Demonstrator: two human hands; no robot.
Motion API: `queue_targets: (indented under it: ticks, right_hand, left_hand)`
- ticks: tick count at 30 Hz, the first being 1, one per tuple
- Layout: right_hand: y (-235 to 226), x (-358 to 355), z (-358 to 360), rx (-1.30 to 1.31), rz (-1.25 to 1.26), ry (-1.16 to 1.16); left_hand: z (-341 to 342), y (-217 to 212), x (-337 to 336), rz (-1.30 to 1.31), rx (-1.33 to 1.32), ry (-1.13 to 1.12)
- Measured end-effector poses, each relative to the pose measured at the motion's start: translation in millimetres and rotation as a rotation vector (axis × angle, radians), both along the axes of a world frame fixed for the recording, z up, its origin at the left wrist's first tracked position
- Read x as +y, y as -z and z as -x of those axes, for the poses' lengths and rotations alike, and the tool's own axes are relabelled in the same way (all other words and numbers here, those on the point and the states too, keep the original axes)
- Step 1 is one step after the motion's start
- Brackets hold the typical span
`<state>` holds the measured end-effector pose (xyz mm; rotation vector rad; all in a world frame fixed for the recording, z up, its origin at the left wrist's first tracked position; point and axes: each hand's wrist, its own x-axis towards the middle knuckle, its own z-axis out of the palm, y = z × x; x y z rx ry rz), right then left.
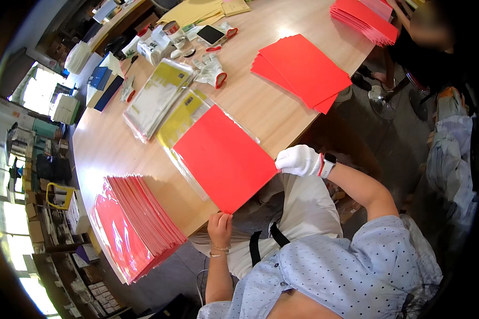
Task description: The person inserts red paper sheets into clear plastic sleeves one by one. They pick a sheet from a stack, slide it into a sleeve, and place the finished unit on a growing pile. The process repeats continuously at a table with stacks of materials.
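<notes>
A red sheet [226,157] lies at the table's near edge, over a clear plastic sleeve [183,119] with a yellow printed part. My left hand [220,228], bare with a bracelet at the wrist, is closed on the sheet's near corner. In a white glove, my right hand [299,160] pinches the right corner. Further up the table is a stack of clear sleeves [159,95]. To the left stands a thick pile of red sheets in glossy plastic sleeves [135,226]. Loose red sheets [303,72] lie fanned out at the right.
White work gloves [210,70], a phone [211,35] and a glass jar [174,34] sit toward the far side. A blue box [98,77] rests at the far left. Another person [420,53] sits at the upper right beside more red sheets [363,20]. Plastic-wrapped bundles [452,154] line the right.
</notes>
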<state>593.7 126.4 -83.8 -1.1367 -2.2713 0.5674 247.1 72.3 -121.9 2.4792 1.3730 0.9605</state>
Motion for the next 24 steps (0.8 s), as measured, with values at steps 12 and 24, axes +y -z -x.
queue_targets:
  ticks: [12,24]
  right_hand:
    - [37.2,-25.2,42.2,0.34,0.35,0.814]
    - [18.9,-64.2,60.4,1.041,0.879,0.331]
  left_hand:
    - [0.6,7.3,-13.2,0.659,-0.433,-0.569]
    - [8.1,-94.5,-23.5,0.761,-0.832,-0.155]
